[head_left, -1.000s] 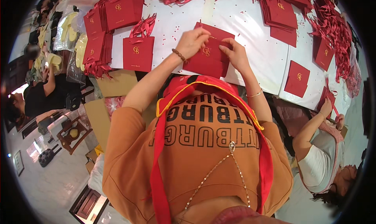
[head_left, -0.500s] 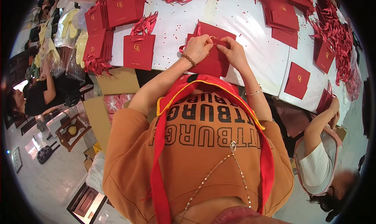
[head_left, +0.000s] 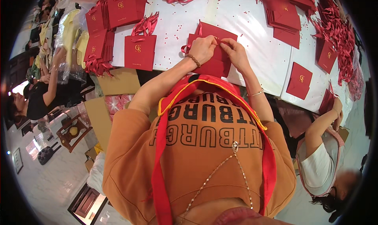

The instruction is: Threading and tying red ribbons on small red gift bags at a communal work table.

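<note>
A flat red paper gift bag lies on the white table right in front of me. My left hand and my right hand meet over its upper edge, fingers pinched on the bag's rim and a thin red ribbon. A loop of red ribbon curls out at the bag's left side. A bead bracelet sits on my left wrist, a thin bangle on my right.
A finished red bag with ribbon handles stands to the left, with more stacked bags behind. Flat red bags and loose ribbons lie to the right. A person in white works at the right; another person is at the left.
My hands have drawn closer together over the bag's upper edge. The person at the right has lifted both hands up toward the table edge.
</note>
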`<state>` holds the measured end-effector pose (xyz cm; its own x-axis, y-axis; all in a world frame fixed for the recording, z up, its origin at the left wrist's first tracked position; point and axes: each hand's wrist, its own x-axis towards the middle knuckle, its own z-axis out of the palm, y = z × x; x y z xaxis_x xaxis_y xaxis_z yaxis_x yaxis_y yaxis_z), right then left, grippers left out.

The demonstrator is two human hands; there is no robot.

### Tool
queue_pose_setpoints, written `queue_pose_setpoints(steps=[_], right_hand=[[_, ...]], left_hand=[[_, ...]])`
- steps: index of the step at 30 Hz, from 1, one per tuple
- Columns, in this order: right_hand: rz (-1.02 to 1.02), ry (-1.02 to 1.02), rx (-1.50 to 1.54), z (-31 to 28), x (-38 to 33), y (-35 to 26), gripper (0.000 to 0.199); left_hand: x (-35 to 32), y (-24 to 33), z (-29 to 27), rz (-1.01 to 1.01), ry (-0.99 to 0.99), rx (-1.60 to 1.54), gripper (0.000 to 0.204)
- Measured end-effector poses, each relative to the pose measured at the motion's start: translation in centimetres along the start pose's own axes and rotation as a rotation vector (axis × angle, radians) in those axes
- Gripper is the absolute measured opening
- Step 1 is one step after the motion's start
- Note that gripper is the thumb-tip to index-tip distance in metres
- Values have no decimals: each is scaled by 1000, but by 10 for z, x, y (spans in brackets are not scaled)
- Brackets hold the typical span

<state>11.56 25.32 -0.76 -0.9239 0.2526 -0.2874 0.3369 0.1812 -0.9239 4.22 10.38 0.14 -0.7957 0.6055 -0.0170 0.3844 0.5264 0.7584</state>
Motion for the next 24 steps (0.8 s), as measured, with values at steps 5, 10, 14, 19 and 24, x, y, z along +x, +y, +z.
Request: queue_pose_setpoints(steps=[5, 10, 14, 19, 24], right_hand=[[96, -49, 236, 1, -2, -1, 23], [48, -55, 180, -1, -4, -2, 24], [45, -70, 134, -2, -4, 0, 25], [40, -99, 132, -1, -2, 4, 29], [19, -95, 125, -2, -1, 7, 30]], left_hand=[[-4, 2, 6, 86, 112, 34, 9], [-4, -3, 8, 58, 95, -34, 10], [-5, -2, 10, -40, 96, -84, 10], [-1, -8, 10, -27, 39, -45, 10], [-3, -4, 11, 113, 121, 87, 8]])
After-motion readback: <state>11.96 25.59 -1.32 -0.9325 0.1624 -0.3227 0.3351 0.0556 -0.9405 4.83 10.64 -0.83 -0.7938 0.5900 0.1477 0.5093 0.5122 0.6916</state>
